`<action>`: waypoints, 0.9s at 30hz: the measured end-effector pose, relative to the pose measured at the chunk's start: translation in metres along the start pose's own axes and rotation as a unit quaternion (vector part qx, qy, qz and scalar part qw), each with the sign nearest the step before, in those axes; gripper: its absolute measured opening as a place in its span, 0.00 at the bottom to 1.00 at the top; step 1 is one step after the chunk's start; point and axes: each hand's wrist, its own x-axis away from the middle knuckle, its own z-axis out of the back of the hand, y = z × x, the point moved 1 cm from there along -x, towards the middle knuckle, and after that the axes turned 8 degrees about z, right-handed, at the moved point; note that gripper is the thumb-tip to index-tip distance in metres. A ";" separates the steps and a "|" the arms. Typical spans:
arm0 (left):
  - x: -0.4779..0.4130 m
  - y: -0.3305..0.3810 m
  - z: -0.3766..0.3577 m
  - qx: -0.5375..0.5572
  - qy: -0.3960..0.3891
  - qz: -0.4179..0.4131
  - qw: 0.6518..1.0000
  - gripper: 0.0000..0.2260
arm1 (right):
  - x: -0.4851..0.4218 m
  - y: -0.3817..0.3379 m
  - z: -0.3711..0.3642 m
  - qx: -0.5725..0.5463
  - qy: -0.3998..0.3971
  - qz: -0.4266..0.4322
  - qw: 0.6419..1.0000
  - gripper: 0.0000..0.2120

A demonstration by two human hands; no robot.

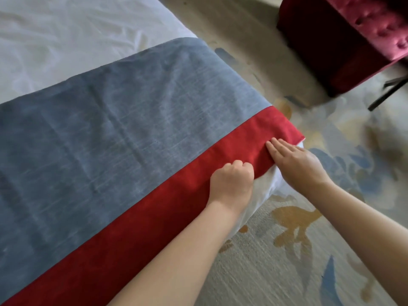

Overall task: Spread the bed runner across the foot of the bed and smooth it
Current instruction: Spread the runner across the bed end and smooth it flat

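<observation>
**Blue-grey and red over white**

The long fabric bed runner (132,120) is faded blue-grey with pale streaks. Along its near side runs a plain red band (154,208). The white cloth bed sheet (66,36) beyond it is unpatterned. On the right, the beige woven carpet (276,261) carries blue and ochre leaf-like shapes. At far right is a crimson button-tufted velvet seat (353,40), with thin black legs (386,93) beside it.

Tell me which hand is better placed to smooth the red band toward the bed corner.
Right. The right hand lies flat on the red band beside the bed corner; the left hand is curled at the band's hem, seemingly holding it, farther back.
</observation>
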 end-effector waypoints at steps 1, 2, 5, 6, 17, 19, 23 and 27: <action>-0.007 0.007 0.000 -0.002 0.013 0.000 1.000 0.11 | -0.003 0.007 -0.003 0.017 -0.021 -0.009 1.000 0.28; -0.013 0.013 -0.002 0.007 0.018 -0.002 1.000 0.10 | -0.005 0.013 -0.005 0.027 -0.045 -0.016 0.999 0.29; -0.023 0.034 -0.004 0.040 -0.041 -0.040 0.998 0.06 | -0.007 0.024 -0.015 0.005 -0.088 -0.042 0.995 0.30; -0.023 0.038 -0.005 0.029 -0.036 -0.053 0.998 0.09 | -0.005 0.025 -0.018 0.010 -0.096 -0.043 0.994 0.31; 0.003 0.007 -0.005 0.095 -0.019 -0.079 0.992 0.06 | -0.009 -0.019 0.018 -0.026 -0.076 -0.026 0.996 0.29; 0.019 -0.011 -0.001 0.107 -0.011 -0.065 0.992 0.08 | -0.011 -0.044 0.031 -0.052 -0.085 0.035 0.994 0.32; 0.056 -0.063 0.013 0.079 0.050 -0.036 0.995 0.15 | -0.015 -0.095 0.065 -0.076 -0.080 0.096 0.989 0.39; 0.089 -0.131 0.044 0.052 0.109 0.028 0.992 0.26 | -0.025 -0.147 0.107 -0.117 -0.006 0.049 0.992 0.39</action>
